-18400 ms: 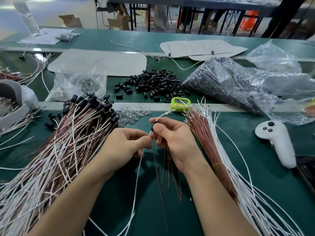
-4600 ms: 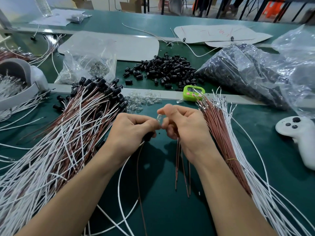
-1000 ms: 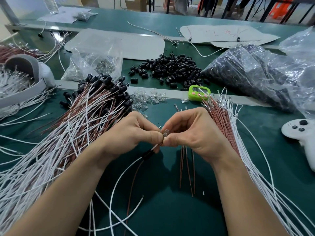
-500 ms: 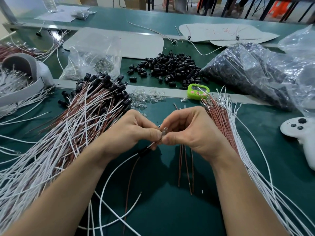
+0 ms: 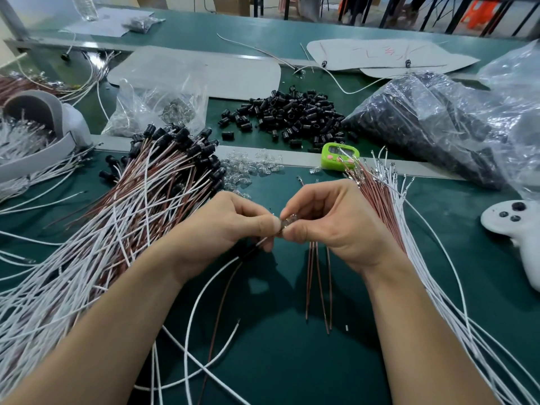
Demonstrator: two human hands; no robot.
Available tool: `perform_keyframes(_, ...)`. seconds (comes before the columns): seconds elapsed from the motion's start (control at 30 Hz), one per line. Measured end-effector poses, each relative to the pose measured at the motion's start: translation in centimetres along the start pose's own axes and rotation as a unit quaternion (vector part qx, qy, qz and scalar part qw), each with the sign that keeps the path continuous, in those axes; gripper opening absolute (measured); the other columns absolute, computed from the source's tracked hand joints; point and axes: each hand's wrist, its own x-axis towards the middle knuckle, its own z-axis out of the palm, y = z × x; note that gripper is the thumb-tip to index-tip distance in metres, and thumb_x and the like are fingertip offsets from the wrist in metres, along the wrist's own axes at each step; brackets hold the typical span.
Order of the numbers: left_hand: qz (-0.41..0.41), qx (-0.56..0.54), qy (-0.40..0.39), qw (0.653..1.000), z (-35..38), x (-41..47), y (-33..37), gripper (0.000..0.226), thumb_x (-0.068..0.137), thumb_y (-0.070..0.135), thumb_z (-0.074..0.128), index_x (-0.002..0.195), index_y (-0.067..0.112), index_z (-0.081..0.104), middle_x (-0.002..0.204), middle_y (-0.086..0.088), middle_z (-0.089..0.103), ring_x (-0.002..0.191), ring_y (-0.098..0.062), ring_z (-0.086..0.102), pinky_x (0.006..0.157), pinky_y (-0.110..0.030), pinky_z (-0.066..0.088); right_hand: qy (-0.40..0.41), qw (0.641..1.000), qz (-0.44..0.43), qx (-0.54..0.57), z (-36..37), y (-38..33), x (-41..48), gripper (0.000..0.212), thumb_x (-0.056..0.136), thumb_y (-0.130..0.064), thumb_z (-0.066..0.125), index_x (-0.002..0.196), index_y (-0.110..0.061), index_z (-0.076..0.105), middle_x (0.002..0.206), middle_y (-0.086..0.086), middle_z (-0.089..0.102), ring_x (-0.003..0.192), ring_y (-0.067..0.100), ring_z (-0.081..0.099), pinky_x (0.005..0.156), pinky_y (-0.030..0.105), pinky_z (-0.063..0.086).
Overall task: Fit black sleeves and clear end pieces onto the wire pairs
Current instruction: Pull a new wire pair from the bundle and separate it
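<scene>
My left hand (image 5: 225, 226) pinches a wire pair (image 5: 204, 290), one white and one brown strand that trail down toward me. My right hand (image 5: 330, 223) pinches a clear end piece (image 5: 287, 222) at the tip of that pair, thumb and forefinger meeting the left fingertips. Several brown wires (image 5: 318, 282) hang from under my right palm. A black sleeve sits low on the pair, mostly hidden below my left fingers. Loose black sleeves (image 5: 289, 115) lie in a heap behind; loose clear end pieces (image 5: 251, 168) are scattered just beyond my hands.
A big pile of finished wire pairs (image 5: 117, 217) with black ends fans out on the left. Bare brown and white wires (image 5: 388, 217) lie on the right. Behind are a green timer (image 5: 339, 156), plastic bags (image 5: 438, 121) and a white controller (image 5: 517, 229).
My hands stay together at the wire tip. The black sleeve that showed below my left fingers a second ago is now mostly hidden.
</scene>
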Motion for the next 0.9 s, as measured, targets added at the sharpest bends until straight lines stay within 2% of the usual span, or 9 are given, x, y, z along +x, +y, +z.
perform_keyframes(0.1,-0.013,-0.036,0.042,0.998,0.26,0.4,-0.28,0.015,0.079,0.024,0.081,0.069,0.014,0.078,0.064,-0.005,0.067,0.061,-0.009,0.055,0.061,-0.014,0.044,0.03,0.999,-0.008,0.009,0.06,0.28,0.15,0.021,0.063,0.006,0.084,0.073,-0.011,0.078,0.067,0.008,0.074,0.054,0.012,0.063,0.053,0.022,0.051)
perform_keyframes(0.2,-0.015,-0.065,0.063,0.996,0.33,0.55,-0.43,0.006,0.076,0.017,0.083,0.079,0.013,0.081,0.07,-0.008,0.072,0.065,-0.01,0.063,0.066,-0.014,0.048,0.049,0.999,-0.012,0.006,0.17,0.43,0.25,0.021,0.064,0.006,0.084,0.073,-0.012,0.079,0.067,0.007,0.074,0.055,0.013,0.064,0.053,0.021,0.051)
perform_keyframes(0.37,-0.03,-0.076,0.076,0.994,0.55,0.63,-0.48,0.011,0.071,0.018,0.081,0.078,0.011,0.082,0.075,-0.013,0.074,0.073,-0.015,0.068,0.073,-0.018,0.052,0.051,0.998,-0.017,-0.022,0.29,0.66,0.4,0.02,0.067,0.007,0.084,0.078,-0.009,0.078,0.07,0.013,0.076,0.06,0.019,0.072,0.057,0.023,0.054)
perform_keyframes(0.43,-0.041,-0.089,0.084,0.992,0.54,0.72,-0.56,0.011,0.069,0.012,0.083,0.078,0.007,0.081,0.075,-0.016,0.074,0.073,-0.018,0.068,0.074,-0.021,0.053,0.047,0.999,-0.022,-0.015,0.31,0.67,0.4,0.021,0.067,0.01,0.083,0.079,-0.006,0.078,0.072,0.016,0.076,0.063,0.025,0.075,0.061,0.025,0.057)
perform_keyframes(0.53,-0.05,-0.101,0.087,0.99,0.48,0.7,-0.56,0.014,0.07,0.014,0.075,0.079,0.004,0.08,0.074,-0.018,0.073,0.073,-0.02,0.068,0.073,-0.022,0.052,0.045,0.999,-0.03,-0.011,0.37,0.66,0.35,0.023,0.066,0.013,0.082,0.081,-0.004,0.078,0.075,0.019,0.076,0.066,0.031,0.076,0.065,0.028,0.059)
perform_keyframes(0.7,-0.042,-0.06,0.098,0.992,0.52,0.6,-0.48,0.014,0.069,0.015,0.076,0.078,0.005,0.081,0.074,-0.018,0.073,0.076,-0.019,0.068,0.083,-0.028,0.048,0.042,0.998,-0.032,-0.014,0.5,0.71,0.36,0.023,0.067,0.021,0.08,0.078,0.001,0.075,0.073,0.017,0.076,0.064,0.024,0.076,0.063,0.025,0.058)
perform_keyframes(0.8,-0.054,-0.048,0.102,0.992,0.34,0.57,-0.54,0.015,0.065,0.013,0.076,0.077,0.005,0.081,0.073,-0.02,0.074,0.072,-0.018,0.068,0.08,-0.028,0.048,0.034,0.999,-0.031,-0.028,0.64,0.67,0.32,0.023,0.067,0.021,0.081,0.079,0.002,0.076,0.074,0.019,0.076,0.065,0.025,0.076,0.064,0.026,0.059)
perform_keyframes(0.9,-0.067,-0.058,0.081,0.993,0.13,0.43,-0.49,0.017,0.064,0.012,0.077,0.078,0.003,0.081,0.07,-0.02,0.072,0.069,-0.019,0.068,0.071,-0.022,0.052,0.023,0.999,-0.036,-0.03,0.68,0.64,0.3,0.021,0.067,0.016,0.083,0.08,-0.001,0.078,0.075,0.021,0.076,0.067,0.031,0.076,0.067,0.032,0.061)
